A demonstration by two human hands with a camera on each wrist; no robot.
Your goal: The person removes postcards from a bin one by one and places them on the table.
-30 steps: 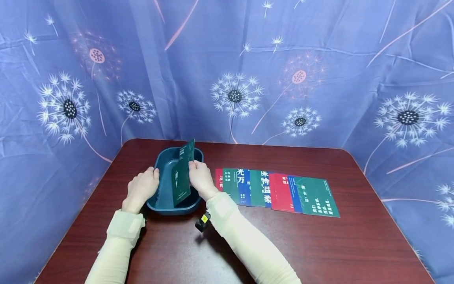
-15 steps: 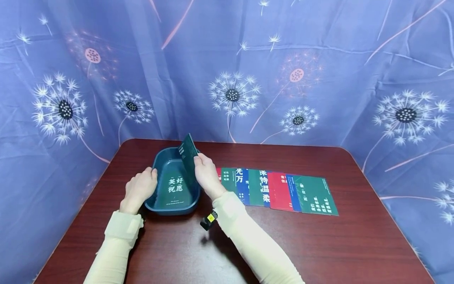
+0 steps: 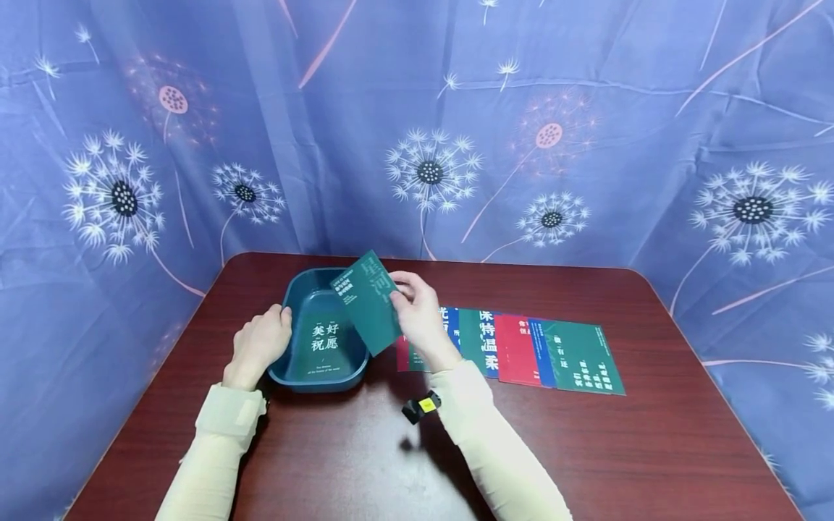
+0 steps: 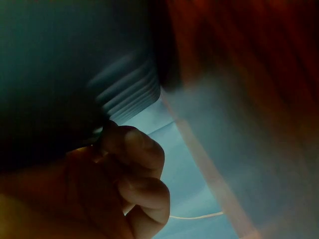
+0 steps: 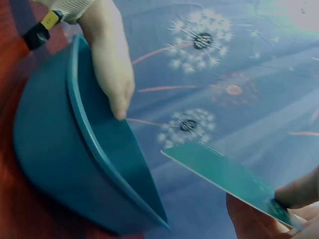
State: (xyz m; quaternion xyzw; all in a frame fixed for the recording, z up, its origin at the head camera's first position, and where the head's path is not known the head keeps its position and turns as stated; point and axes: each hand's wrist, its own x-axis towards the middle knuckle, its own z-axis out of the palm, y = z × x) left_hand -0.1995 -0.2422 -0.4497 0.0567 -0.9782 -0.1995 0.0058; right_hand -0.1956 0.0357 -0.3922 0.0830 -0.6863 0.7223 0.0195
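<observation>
My right hand (image 3: 422, 312) pinches a green card (image 3: 368, 302) by its right edge, thumb on top. The card is tilted above the right rim of a blue plastic basin (image 3: 276, 376), its white print facing up. In the right wrist view the held card (image 5: 224, 174) hangs apart from the basin's rim. My left hand (image 3: 257, 345) grips the basin's left rim; in the left wrist view its curled fingers (image 4: 144, 147) show against the outer wall. Another green card (image 3: 326, 365) with white characters lies flat on the basin's bottom.
Right of the basin, a row of overlapping cards lies on the dark red wooden table (image 3: 651, 434): a red card (image 3: 517, 351), a green card (image 3: 580, 354) at the right end, and several others, partly behind my right hand. A blue dandelion-print curtain (image 3: 352, 181) hangs behind.
My right hand has lifted the green card out of the basin and carried it right, turning its printed face up. The card on the bottom has come into view. My left hand has stayed put.
</observation>
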